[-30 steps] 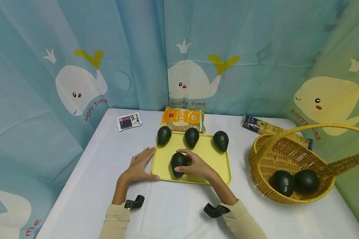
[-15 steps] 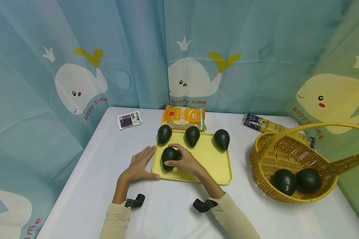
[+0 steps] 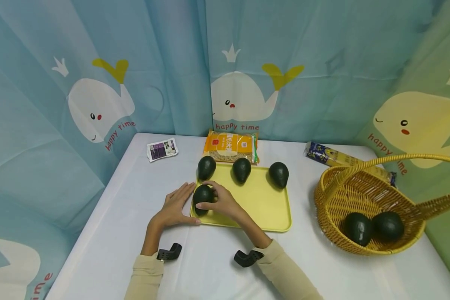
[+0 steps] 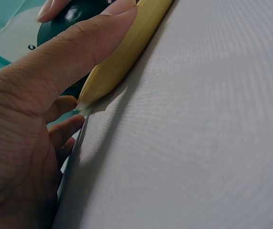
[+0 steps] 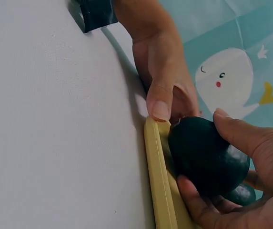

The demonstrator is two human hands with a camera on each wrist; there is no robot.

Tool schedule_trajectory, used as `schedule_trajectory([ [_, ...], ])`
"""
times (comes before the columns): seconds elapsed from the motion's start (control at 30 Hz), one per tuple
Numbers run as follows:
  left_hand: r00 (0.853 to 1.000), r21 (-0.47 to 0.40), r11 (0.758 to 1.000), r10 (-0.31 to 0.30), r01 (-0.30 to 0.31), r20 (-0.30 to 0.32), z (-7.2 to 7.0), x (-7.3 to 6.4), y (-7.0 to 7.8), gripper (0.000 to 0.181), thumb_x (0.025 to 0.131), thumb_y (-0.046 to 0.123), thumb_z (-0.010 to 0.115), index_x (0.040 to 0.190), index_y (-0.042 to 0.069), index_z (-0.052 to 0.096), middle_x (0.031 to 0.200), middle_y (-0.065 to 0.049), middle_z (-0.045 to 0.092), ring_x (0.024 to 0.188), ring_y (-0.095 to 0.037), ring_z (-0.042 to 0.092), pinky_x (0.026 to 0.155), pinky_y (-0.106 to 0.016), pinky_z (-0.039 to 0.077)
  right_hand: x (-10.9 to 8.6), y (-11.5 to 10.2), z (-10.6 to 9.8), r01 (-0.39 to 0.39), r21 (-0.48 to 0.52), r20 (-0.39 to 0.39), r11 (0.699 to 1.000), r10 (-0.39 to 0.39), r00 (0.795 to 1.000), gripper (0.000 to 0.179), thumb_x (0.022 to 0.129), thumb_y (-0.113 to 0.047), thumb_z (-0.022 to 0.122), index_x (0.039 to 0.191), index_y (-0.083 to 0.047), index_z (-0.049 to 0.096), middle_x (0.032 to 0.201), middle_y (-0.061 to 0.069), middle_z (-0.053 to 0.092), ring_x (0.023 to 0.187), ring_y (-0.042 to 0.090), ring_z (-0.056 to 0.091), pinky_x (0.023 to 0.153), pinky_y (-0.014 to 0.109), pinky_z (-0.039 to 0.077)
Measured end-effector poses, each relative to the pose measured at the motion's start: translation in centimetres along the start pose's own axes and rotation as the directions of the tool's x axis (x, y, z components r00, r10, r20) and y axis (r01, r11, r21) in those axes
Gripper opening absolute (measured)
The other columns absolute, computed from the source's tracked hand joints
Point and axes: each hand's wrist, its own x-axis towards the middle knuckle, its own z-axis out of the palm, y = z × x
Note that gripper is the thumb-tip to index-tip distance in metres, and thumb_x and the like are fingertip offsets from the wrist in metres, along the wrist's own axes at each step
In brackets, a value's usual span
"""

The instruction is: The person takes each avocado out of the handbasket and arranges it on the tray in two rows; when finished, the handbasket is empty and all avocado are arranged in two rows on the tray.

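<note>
My right hand [image 3: 224,203] grips a dark green avocado [image 3: 202,196], thumb on its near side and fingers on the far side, at the left end of a yellow tray [image 3: 264,206]. In the right wrist view the avocado [image 5: 205,155] is close over the tray floor, inside the rim. My left hand [image 3: 174,210] rests at the tray's near left corner, fingers straight along the left edge. Its thumb [image 4: 88,43] lies on the near rim in the left wrist view. Along the tray's far side lie three more avocados: left [image 3: 207,168], middle [image 3: 241,170] and right [image 3: 278,175].
To the right stands a wicker basket [image 3: 324,212] with a tall handle and two avocados [image 3: 357,228] inside. Behind it lies a long blue and yellow packet [image 3: 326,156]. An orange grain bag [image 3: 230,146] sits behind the tray, and a small purple-white sachet [image 3: 162,150] at back left.
My right hand has moved the avocado leftward across the tray, from near the middle to the left edge. The left hand has stayed at the tray corner.
</note>
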Motion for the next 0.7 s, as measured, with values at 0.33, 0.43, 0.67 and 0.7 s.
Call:
schedule_trajectory([
  [0.33,1.000,-0.021,1.000,-0.003,0.002,-0.006,0.10,-0.07,-0.04,0.120,0.062,0.056,0.084,0.156,0.013,0.023,0.163,-0.009,0.023,0.152,-0.032,0.014,0.113,-0.060,0.019,0.12,-0.63,0.51,0.020,-0.034,0.022,0.999,-0.019,1.000,0.073,0.084,-0.032,0.078,0.145,-0.012,0.044,0.143,0.016,0.052,0.125,0.037,0.055,0.100,0.050,0.048],
  [0.43,1.000,-0.016,1.000,-0.004,0.004,-0.013,0.12,-0.05,-0.10,0.119,0.063,0.056,0.084,0.156,0.013,0.024,0.163,-0.009,0.024,0.152,-0.032,0.015,0.113,-0.060,0.019,0.15,-0.70,0.43,0.020,-0.041,0.023,0.999,-0.019,1.000,0.074,0.085,-0.033,0.077,0.147,-0.010,0.043,0.144,0.015,0.051,0.126,0.036,0.054,0.102,0.051,0.047],
  [0.67,1.000,-0.010,1.000,-0.009,0.009,-0.011,0.13,-0.11,-0.12,0.118,0.063,0.056,0.083,0.156,0.013,0.024,0.162,-0.010,0.024,0.152,-0.032,0.015,0.113,-0.060,0.020,-0.20,-0.65,0.31,0.052,-0.030,0.005,0.998,-0.052,0.999,0.073,0.085,-0.027,0.077,0.146,-0.005,0.043,0.142,0.017,0.053,0.122,0.038,0.058,0.102,0.051,0.047],
  [0.7,1.000,-0.013,1.000,-0.010,0.010,-0.011,0.13,-0.14,-0.11,0.118,0.063,0.056,0.083,0.156,0.013,0.024,0.162,-0.010,0.024,0.152,-0.032,0.015,0.113,-0.060,0.019,-0.28,-0.62,0.31,0.054,-0.031,0.002,0.998,-0.053,0.999,0.073,0.085,-0.027,0.077,0.145,-0.005,0.044,0.141,0.017,0.053,0.121,0.037,0.059,0.101,0.051,0.048],
])
